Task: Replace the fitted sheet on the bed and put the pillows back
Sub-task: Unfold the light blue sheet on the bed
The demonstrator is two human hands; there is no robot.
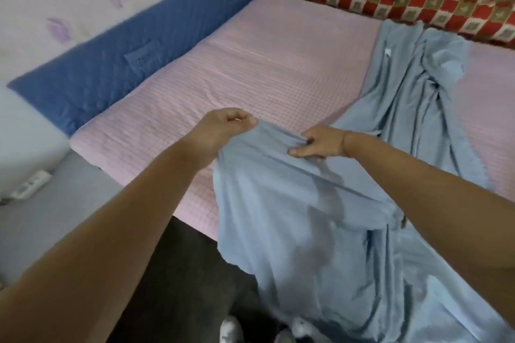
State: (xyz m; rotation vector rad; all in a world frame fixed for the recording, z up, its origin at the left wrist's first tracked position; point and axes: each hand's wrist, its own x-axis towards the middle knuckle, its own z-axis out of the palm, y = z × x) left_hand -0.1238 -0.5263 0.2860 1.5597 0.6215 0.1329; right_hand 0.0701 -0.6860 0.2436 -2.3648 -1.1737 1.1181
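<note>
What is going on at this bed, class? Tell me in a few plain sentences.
A person stands by the bed, pinching the edge of a blue sheet with the left hand and right hand. The sheet lies bunched across the pink bed and hangs toward the floor. It is not yet spread or tucked over any corner in view.

Carrying on the pink checked bed a rumpled light-blue sheet, stretching over the right half from near the far edge to the near edge and hanging over it. Bearing a red checked blanket along the far edge.
</note>
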